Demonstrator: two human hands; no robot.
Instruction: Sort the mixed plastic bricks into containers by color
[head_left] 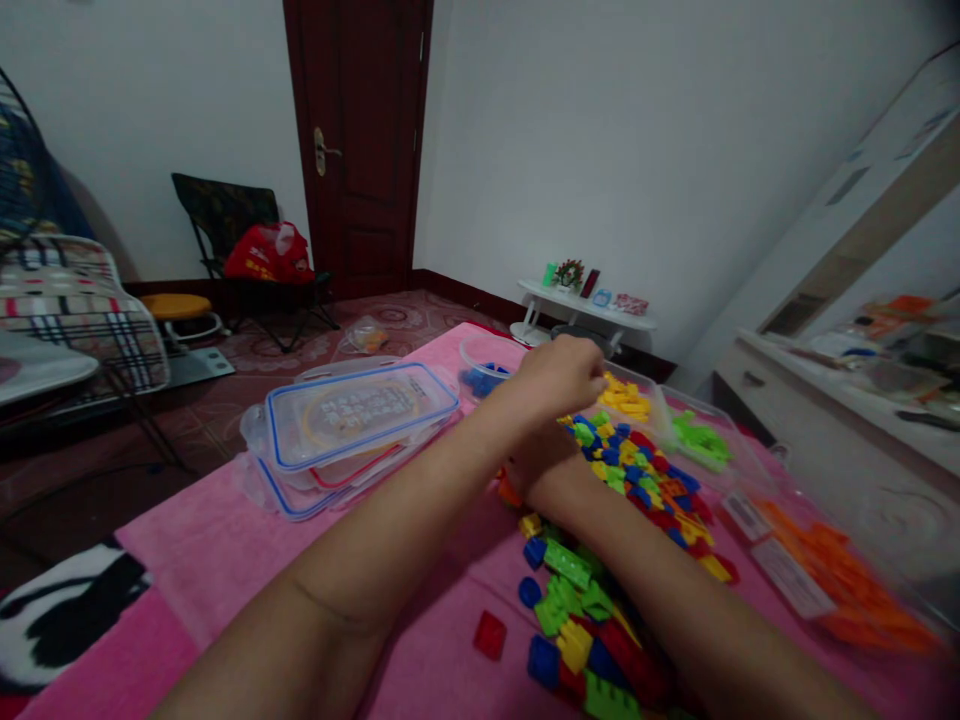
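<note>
My left hand [564, 376] is raised over the far containers, its fingers curled; anything inside it is hidden. My right hand [541, 462] is low over the brick pile, partly behind my left forearm, with its fingers out of sight. Beside it spreads a heap of mixed plastic building bricks [637, 470] in red, blue, green and yellow. More bricks [566, 565] lie nearer me, under and beside my right forearm. One red brick [490, 635] sits apart on the pink cloth [442, 650].
Clear containers hold blue bricks [484, 380], yellow bricks [625, 397], green bricks [701, 440] and orange bricks [847, 570] around the heap's far and right sides. Stacked clear lids [360, 415] with coloured rims lie at left. Beyond stand a folding chair [225, 215] and a white low table [585, 305].
</note>
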